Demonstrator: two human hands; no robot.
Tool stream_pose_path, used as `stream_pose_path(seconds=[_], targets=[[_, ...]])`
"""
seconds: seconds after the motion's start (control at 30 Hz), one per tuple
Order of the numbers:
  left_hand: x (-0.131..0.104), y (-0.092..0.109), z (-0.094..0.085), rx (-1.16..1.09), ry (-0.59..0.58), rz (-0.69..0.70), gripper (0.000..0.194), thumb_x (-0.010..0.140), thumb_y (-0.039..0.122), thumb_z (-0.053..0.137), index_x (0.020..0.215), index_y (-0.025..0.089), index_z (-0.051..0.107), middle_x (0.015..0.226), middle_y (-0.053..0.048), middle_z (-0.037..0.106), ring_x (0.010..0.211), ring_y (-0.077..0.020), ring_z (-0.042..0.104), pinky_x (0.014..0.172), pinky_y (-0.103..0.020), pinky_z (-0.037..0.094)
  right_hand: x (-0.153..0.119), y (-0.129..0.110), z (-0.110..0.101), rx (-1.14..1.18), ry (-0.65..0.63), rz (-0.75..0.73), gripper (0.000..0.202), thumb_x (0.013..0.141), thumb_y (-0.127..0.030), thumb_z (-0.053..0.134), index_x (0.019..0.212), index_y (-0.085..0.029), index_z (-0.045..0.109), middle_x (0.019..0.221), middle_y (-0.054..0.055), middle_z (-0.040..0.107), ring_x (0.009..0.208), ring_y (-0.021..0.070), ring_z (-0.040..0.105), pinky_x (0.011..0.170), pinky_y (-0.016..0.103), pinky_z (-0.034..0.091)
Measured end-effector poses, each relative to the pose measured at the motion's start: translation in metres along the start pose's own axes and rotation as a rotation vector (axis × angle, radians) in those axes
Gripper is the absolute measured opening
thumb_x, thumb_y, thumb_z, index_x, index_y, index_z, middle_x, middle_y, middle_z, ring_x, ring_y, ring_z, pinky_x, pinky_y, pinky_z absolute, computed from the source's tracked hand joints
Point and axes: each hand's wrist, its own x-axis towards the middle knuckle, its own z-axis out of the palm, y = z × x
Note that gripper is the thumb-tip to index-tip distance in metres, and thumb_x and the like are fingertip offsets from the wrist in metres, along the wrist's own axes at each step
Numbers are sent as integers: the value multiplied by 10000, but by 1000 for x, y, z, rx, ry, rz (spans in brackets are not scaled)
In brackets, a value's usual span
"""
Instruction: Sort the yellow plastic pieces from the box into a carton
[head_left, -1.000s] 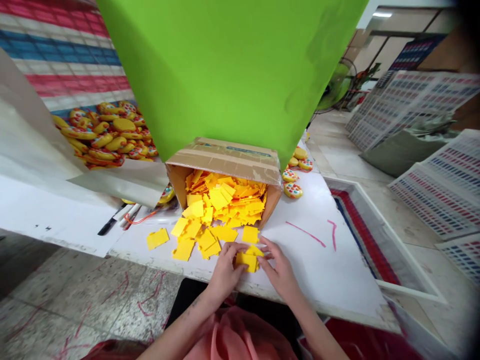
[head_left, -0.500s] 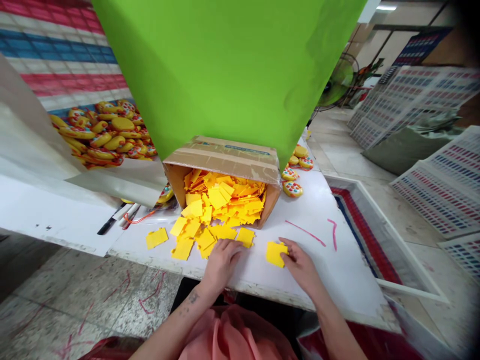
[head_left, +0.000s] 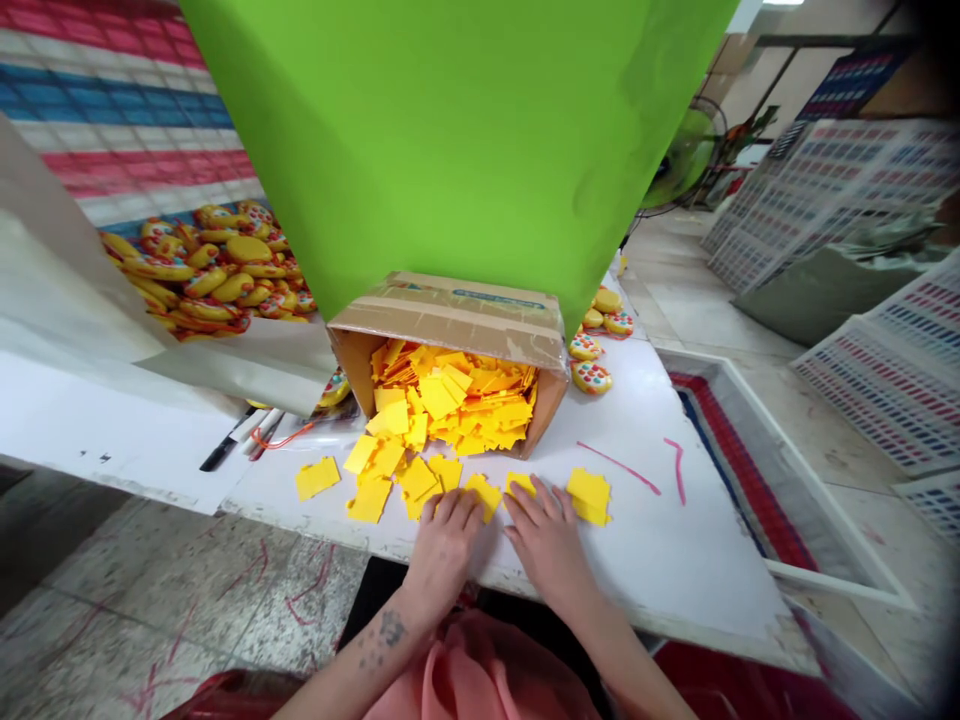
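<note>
Thin yellow plastic pieces, squarish with small tabs on their edges, lie in front of me on the white table [head_left: 675,570]. My left hand [head_left: 446,540] rests palm down, its fingertips at a yellow piece [head_left: 484,494]. With fingers spread, my right hand [head_left: 551,545] lies over another yellow piece [head_left: 519,484], which it partly covers. Beside its fingers, to the right, a separate yellow piece [head_left: 589,496] lies flat. Behind the hands, a cardboard box [head_left: 457,320] on its side holds a heap of these pieces [head_left: 480,400], several spilling out of its mouth.
A tall green panel [head_left: 457,140] stands behind the box. Yellow dotted toys [head_left: 232,270] are heaped at the left; several more toys [head_left: 592,377] lie right of the box. Pens [head_left: 225,442] lie at left. A white-framed crate [head_left: 832,520] stands beyond the table's right edge.
My right hand has let go of the yellow piece it pinched, now lying at the right, and has moved left onto another piece. My left hand stays near the same place.
</note>
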Motion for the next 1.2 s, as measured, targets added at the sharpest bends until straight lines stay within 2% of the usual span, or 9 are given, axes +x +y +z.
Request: stream_pose_path(seconds=[0.13, 0.27, 0.37, 0.5, 0.67, 0.77, 0.87, 1.03, 1.2], targets=[[0, 20, 6, -124, -27, 118, 320, 895, 89, 501, 1196, 159, 583, 1261, -92, 618, 1160, -267, 533, 960, -437, 431, -25, 19, -7, -20, 66, 64, 283, 942, -217, 469, 1176, -186, 627, 1279, 81, 617, 1269, 325, 443, 1038, 540, 320], [3, 23, 8, -247, 3, 189, 303, 909, 118, 477, 1185, 159, 595, 1247, -86, 624, 1160, -239, 537, 1009, -406, 419, -31, 18, -12, -11, 18, -41, 424, 962, -299, 434, 1377, -223, 476, 1434, 83, 480, 1365, 316, 341, 1067, 549, 304], [-2, 5, 1, -153, 61, 66, 343, 906, 119, 471, 1225, 187, 579, 1296, -84, 598, 1187, -273, 518, 1039, -472, 381, -33, 17, -9, -31, -28, -90, 426, 940, -359, 496, 1358, -275, 498, 1435, 57, 484, 1371, 353, 326, 1076, 632, 235], [-17, -31, -9, -33, 169, -160, 347, 915, 207, 507, 1258, 205, 557, 1304, -100, 590, 1194, -311, 497, 1011, -512, 391, -26, 20, -3, -64, 104, 56, 333, 915, -350, 542, 1217, -233, 620, 1345, 89, 570, 1331, 388, 371, 1075, 674, 184], [-35, -60, -12, -46, 250, -279, 362, 931, 162, 444, 1281, 203, 527, 1264, -100, 613, 1172, -287, 506, 966, -474, 416, 15, -18, -2, 40, 18, -134, 412, 941, -373, 509, 1322, -217, 535, 1428, 74, 492, 1377, 329, 323, 1117, 606, 187], [-44, -64, -10, -71, 242, -303, 380, 924, 140, 431, 1288, 204, 521, 1203, -100, 646, 1126, -281, 529, 922, -462, 423, 43, -54, 5, 89, -45, -262, 510, 936, -445, 503, 1389, -216, 451, 1475, 68, 431, 1417, 319, 239, 1124, 616, 168], [-50, -67, -7, -129, 288, -341, 396, 920, 127, 402, 1293, 198, 514, 1164, -105, 655, 1105, -268, 537, 905, -453, 437, 60, -78, 16, 64, -91, -341, 522, 911, -398, 564, 1379, -198, 447, 1462, 79, 447, 1420, 314, 228, 1118, 597, 217], [-55, -80, -7, -233, 425, -417, 310, 931, 155, 388, 1193, 210, 544, 1103, -92, 641, 1033, -243, 550, 916, -462, 460, 62, -88, 24, 33, -130, -411, 389, 915, -234, 564, 1297, -209, 498, 1235, 84, 613, 1233, 255, 477, 990, 450, 424], [-58, -79, -9, -335, 405, -394, 263, 942, 183, 402, 1161, 217, 542, 1043, -80, 625, 992, -224, 578, 890, -424, 502, 38, -79, 14, 100, -112, -458, 296, 921, -196, 543, 1217, -179, 552, 1155, 81, 620, 1145, 239, 509, 1002, 398, 423]])
